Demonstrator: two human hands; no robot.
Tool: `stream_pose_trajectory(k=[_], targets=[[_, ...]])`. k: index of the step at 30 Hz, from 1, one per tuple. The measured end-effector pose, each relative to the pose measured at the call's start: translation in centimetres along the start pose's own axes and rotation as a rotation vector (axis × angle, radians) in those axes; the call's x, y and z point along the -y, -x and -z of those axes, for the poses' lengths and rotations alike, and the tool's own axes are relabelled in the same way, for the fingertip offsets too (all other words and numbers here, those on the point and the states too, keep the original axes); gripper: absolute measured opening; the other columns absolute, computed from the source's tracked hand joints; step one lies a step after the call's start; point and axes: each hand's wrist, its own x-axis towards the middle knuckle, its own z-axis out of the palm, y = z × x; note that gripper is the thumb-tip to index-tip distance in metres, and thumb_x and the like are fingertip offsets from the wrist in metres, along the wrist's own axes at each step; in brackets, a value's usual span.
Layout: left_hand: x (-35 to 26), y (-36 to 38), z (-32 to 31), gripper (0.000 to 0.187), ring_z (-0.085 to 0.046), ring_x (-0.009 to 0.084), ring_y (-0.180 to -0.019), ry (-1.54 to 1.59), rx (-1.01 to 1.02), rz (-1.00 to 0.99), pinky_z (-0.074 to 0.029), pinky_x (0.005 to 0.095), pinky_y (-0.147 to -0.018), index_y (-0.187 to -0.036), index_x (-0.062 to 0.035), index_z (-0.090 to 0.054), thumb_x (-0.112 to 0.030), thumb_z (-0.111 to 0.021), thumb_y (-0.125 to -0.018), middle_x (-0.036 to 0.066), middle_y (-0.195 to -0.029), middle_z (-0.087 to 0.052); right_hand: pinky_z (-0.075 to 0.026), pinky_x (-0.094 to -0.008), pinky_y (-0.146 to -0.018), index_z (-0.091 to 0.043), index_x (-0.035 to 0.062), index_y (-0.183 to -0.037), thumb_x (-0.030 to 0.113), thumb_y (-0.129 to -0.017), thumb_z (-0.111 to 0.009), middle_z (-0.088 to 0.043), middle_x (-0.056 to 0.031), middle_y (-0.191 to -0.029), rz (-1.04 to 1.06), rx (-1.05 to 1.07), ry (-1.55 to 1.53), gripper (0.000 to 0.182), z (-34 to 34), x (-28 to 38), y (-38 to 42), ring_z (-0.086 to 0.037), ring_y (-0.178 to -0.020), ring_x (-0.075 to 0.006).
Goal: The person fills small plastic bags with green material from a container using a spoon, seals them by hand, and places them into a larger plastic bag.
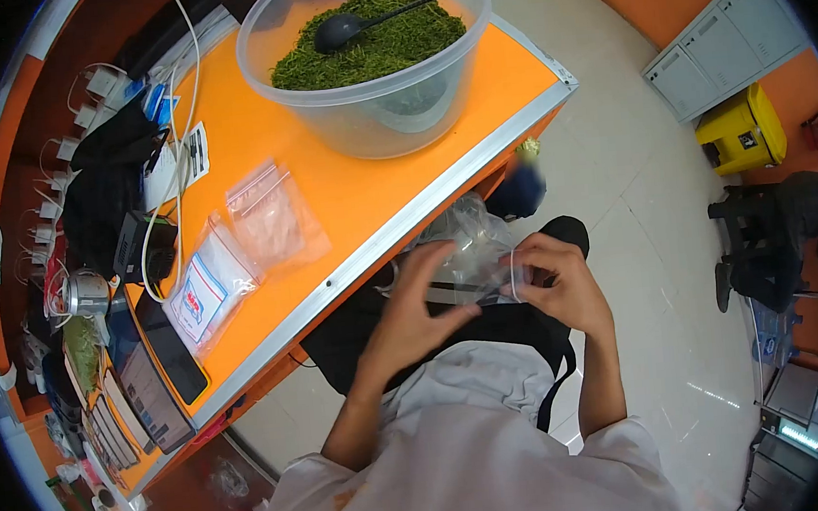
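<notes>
Over my lap, my right hand (560,280) pinches the edge of a clear plastic bag (512,271) between thumb and fingers. My left hand (412,313) is to the left of it, thumb and fingers spread apart with nothing held. Between and beyond the hands lies a crumpled bundle of clear plastic (470,241), partly hidden by the fingers. On the orange table (347,198), a large translucent tub (384,123) holds chopped green leaves (364,55). A black ladle (339,32) rests on the leaves, its handle reaching over the rim.
Flat zip bags (276,218) and a labelled packet (202,286) lie on the table beside a dark phone (171,346). A white cable (176,159) loops near plugged-in chargers. Rightward stand a yellow bin (743,133), grey lockers (723,34) and a black stool (748,229).
</notes>
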Motion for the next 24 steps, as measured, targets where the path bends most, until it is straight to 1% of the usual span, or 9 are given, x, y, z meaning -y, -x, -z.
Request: stream_pose_trajectory(k=[1, 3, 4, 11, 14, 17, 21, 22, 24], targets=[[-1.2, -0.3, -0.3, 0.069, -0.06, 0.0266, -0.128, -0.001, -0.004, 0.001, -0.048, 0.0398, -0.107, -0.143, -0.0012, -0.054, -0.011, -0.087, -0.082, 0.015, -0.138, -0.059, -0.053, -0.0321, -0.064, -0.075, -0.0021, -0.106, -0.001, -0.075, -0.081, -0.065, -0.0094, -0.089, 0.037, 0.019, 0.043, 0.031, -0.2, 0.2, -0.1, -0.065, -0.072, -0.0199], [-2.7, -0.9, -0.8, 0.083, -0.051, 0.0357, -0.138, -0.153, 0.167, -0.144, -0.039, 0.0471, -0.116, -0.146, -0.0022, -0.051, -0.016, -0.091, -0.075, 0.019, -0.15, -0.048, -0.053, -0.0336, -0.065, -0.074, -0.0029, -0.104, -0.002, -0.076, -0.079, -0.065, -0.0114, -0.089, 0.059, 0.065, 0.073, 0.028, -0.6, 0.6, -0.1, -0.066, -0.072, -0.0226], [-2.3, -0.9, -1.4, 0.079, -0.052, 0.0381, -0.136, -0.119, 0.175, -0.12, -0.037, 0.0486, -0.117, -0.144, -0.0027, -0.053, -0.018, -0.09, -0.076, 0.019, -0.145, -0.053, -0.054, -0.035, -0.067, -0.073, -0.0037, -0.102, -0.002, -0.078, -0.077, -0.065, -0.0135, -0.088, 0.078, 0.106, 0.104, 0.025, -0.8, 0.9, 0.0, -0.067, -0.072, -0.0254], [-3.4, -1.6, -0.2, 0.068, -0.058, 0.0358, -0.129, -0.084, 0.135, -0.129, -0.047, 0.0451, -0.108, -0.137, -0.0028, -0.059, -0.015, -0.088, -0.077, 0.016, -0.133, -0.063, -0.055, -0.0352, -0.071, -0.074, -0.0027, -0.099, -0.003, -0.08, -0.077, -0.071, -0.0142, -0.095, 0.174, 0.059, 0.068, 0.02, 0.6, 4.0, 0.0, -0.07, -0.079, -0.0272], [-5.1, -1.6, 1.7, 0.067, -0.068, 0.0301, -0.11, 0.033, 0.022, -0.176, -0.055, 0.0379, -0.095, -0.133, -0.0016, -0.063, -0.01, -0.091, -0.073, 0.015, -0.126, -0.066, -0.056, -0.0347, -0.074, -0.074, -0.0031, -0.098, -0.006, -0.077, -0.078, -0.073, -0.0131, -0.097, 0.34, -0.15, 0.162, 0.021, 3.5, 8.4, -0.4, -0.072, -0.085, -0.0292], [-7.0, -1.3, 4.0, 0.064, -0.066, 0.0307, -0.114, 0.137, -0.013, -0.171, -0.052, 0.0381, -0.098, -0.134, -0.0036, -0.063, -0.013, -0.09, -0.077, 0.015, -0.126, -0.066, -0.056, -0.035, -0.072, -0.074, -0.0028, -0.096, -0.006, -0.076, -0.078, -0.072, -0.0137, -0.095, 0.63, -0.426, 0.484, 0.021, 5.7, 15.3, -2.6, -0.07, -0.084, -0.0307], [-7.4, -1.6, 5.7, 0.069, -0.065, 0.0266, -0.115, 0.359, -0.058, -0.223, -0.052, 0.0371, -0.1, -0.136, -0.0034, -0.062, -0.009, -0.091, -0.074, 0.014, -0.125, -0.067, -0.055, -0.0427, -0.075, -0.072, -0.0005, -0.099, -0.002, -0.079, -0.075, -0.069, -0.0172, -0.092, 0.983, -0.326, 0.823, 0.02, 6.3, 21.9, -10.8, -0.068, -0.086, -0.0342], [-7.3, -1.8, 6.1, 0.069, -0.064, 0.0252, -0.118, 0.425, -0.041, -0.213, -0.051, 0.0366, -0.102, -0.136, -0.003, -0.062, -0.007, -0.091, -0.074, 0.012, -0.127, -0.065, -0.055, -0.0427, -0.075, -0.072, -0.0005, -0.099, -0.002, -0.079, -0.075, -0.069, -0.0172, -0.092, 1.003, -0.33, 0.829, 0.02, 6.4, 22.3, -12.9, -0.068, -0.086, -0.0342], [-8.2, -2.3, 6.7, 0.072, -0.062, 0.0251, -0.12, 0.477, -0.09, -0.217, -0.048, 0.0372, -0.106, -0.136, -0.0005, -0.061, -0.002, -0.09, -0.07, 0.013, -0.127, -0.062, -0.055, -0.047, -0.082, -0.072, 0.0006, -0.102, 0.0, -0.082, -0.071, -0.07, -0.0206, -0.097, 0.814, -0.125, 1.043, 0.02, 6.0, 22.5, -16.2, -0.068, -0.095, -0.0371]])
